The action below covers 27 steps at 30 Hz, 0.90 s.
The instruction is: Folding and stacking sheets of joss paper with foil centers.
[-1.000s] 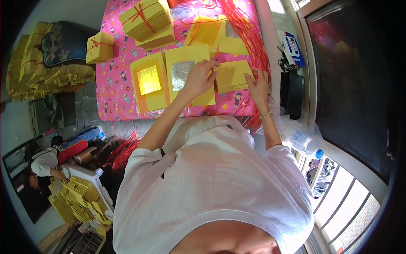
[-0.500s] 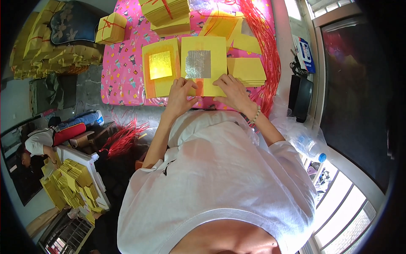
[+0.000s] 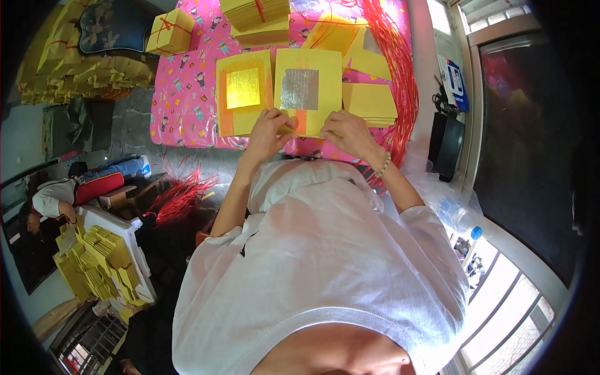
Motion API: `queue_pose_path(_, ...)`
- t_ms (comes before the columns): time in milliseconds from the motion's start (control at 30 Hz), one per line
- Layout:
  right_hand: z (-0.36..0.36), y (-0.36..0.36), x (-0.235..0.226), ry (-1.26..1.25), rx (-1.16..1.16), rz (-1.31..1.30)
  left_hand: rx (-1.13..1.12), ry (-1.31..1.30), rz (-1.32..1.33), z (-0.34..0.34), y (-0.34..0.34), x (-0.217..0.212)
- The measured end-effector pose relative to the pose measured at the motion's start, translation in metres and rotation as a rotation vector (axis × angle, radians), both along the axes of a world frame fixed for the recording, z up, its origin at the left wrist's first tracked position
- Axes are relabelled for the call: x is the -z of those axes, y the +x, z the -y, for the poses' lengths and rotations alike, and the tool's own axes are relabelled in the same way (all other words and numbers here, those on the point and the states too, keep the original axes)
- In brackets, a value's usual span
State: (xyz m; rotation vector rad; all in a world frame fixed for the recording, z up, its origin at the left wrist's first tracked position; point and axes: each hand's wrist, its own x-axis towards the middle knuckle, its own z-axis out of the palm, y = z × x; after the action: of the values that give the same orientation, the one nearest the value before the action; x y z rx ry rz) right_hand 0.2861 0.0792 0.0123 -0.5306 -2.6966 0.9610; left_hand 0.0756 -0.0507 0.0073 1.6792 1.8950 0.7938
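Observation:
A yellow paper sheet [image 3: 328, 78] with a silver foil square lies in front of me on the pink table. My left hand [image 3: 269, 134] has its fingers curled at the sheet's lower left, thumb near the bottom edge. At the lower right corner, my right hand [image 3: 351, 132], with a beaded bracelet at the wrist, pinches the same edge. Whether one sheet or several are between the fingers is hidden. Left of it, touching or nearly so, lies yellow paper with a gold foil square [image 3: 244, 89] on an orange patch. A stack of plain yellow paper [image 3: 369, 103] sits on the right.
Tied yellow paper bundles [image 3: 259, 15] stand at the table's back, with another bundle [image 3: 170, 32] at back left. Red plastic strands [image 3: 400, 81] hang along the right side. A plastic bottle [image 3: 459, 219] lies right of me. Another person [image 3: 56, 200] is at a paper-laden table on the left.
My right hand's fingers have drawn in from spread to a pinch at the sheet's lower corner. My left fingers have closed in at the bottom edge. The whole view has shifted slightly.

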Motion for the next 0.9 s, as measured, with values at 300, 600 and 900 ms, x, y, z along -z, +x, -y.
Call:
queue_pose_path(300, -0.004, -0.005, 0.007, -0.168, 0.1, -0.017, 0.003, 0.004, 0.05, -0.003, -0.007, 0.004)
queue_pose_path(600, -0.004, -0.007, 0.008, -0.256, 0.15, 0.019, -0.009, -0.032, 0.075, -0.003, -0.008, 0.006)
queue_pose_path(900, -0.003, -0.007, 0.0, -0.056, 0.118, -0.006, 0.028, 0.02, -0.028, -0.006, -0.003, -0.004)
